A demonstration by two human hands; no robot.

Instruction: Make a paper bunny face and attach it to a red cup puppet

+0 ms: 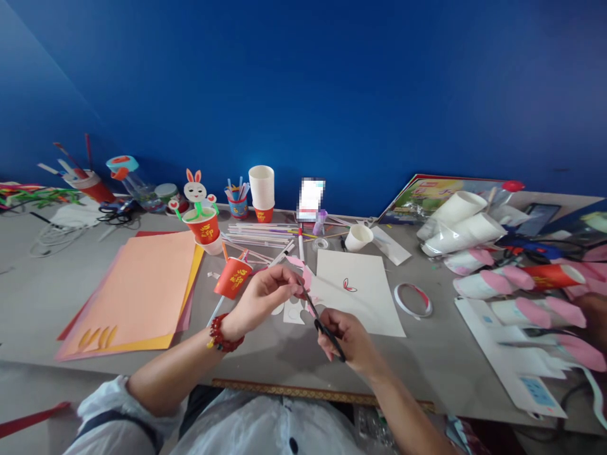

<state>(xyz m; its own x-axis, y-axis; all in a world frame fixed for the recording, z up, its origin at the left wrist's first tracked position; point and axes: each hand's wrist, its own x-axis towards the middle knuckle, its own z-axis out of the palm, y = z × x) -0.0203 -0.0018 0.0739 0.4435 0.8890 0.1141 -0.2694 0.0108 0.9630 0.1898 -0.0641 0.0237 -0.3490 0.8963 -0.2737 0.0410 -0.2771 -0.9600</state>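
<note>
Black-handled scissors [325, 330] sit in my right hand [353, 341], their blades pointing up and left. The thumb and fingers of my left hand [270, 291] are pinched together on a small piece of pink paper [306, 275], right beside the blade tips. Whether the blades touch the paper, I cannot tell. Under the hands lies a white paper scrap [294, 312] with round cut-outs. A red paper cup [233, 278] is tilted just left of my left hand. Right of the hands, a white sheet [370, 303] bears a small red-and-black leaf-like drawing [349, 285].
Coloured paper sheets [137, 272] lie at left, near a rabbit-decorated cup [202, 229]. Straws [260, 230], stacked cups [262, 189] and a phone [311, 197] are at the back. A tape roll [413, 300] and a white power strip [507, 360] are at right, beside another person's hand [595, 316].
</note>
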